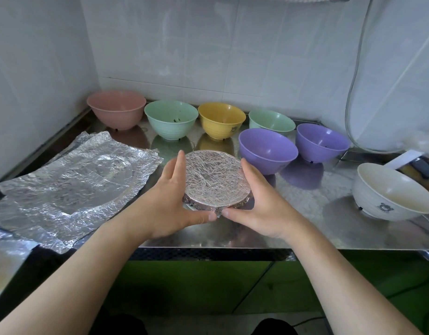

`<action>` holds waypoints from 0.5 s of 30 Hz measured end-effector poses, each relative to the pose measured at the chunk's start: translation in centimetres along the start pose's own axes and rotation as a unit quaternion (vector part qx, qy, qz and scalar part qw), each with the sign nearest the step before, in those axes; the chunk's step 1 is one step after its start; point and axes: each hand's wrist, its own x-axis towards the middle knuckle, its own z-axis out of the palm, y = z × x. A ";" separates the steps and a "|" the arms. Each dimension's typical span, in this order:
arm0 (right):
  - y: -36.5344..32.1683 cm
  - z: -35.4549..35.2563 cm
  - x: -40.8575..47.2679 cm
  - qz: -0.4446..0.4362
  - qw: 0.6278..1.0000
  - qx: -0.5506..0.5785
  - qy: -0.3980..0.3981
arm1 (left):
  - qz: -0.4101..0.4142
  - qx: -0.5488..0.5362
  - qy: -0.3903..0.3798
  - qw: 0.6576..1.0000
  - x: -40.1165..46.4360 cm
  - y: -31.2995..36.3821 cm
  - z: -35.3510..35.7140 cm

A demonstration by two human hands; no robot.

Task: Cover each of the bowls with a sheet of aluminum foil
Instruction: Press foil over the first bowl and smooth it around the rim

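steel counter [293, 213], loose foil sheets [70, 187] off to the left, seven open bowls behind | foil-covered bowl [214, 180] front and centre, crinkly, drum-tight | left hand [174, 201] and right hand [261, 204] cup its rim, fingers curved, thumbs nearly meeting | I'd crimp evenly round, gently, foil tears
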 end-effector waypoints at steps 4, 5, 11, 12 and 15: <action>-0.1 -0.1 -0.1 0.004 1.000 -0.001 0.000 | 0.008 0.015 0.027 0.999 0.0 0.0 0.3; -0.1 -0.1 -0.1 0.005 1.000 -0.001 0.000 | 0.010 0.020 0.029 0.999 0.0 0.0 0.3; -0.5 -0.3 -0.2 0.007 1.000 -0.015 -0.004 | 0.013 0.039 0.042 0.998 0.0 0.2 0.4; -0.5 -0.3 -0.2 0.006 1.000 -0.016 -0.002 | 0.014 0.041 0.047 0.998 0.0 0.3 0.5; -0.4 -0.1 -0.2 0.004 1.000 -0.025 0.005 | 0.017 0.054 0.059 0.997 0.0 0.5 0.5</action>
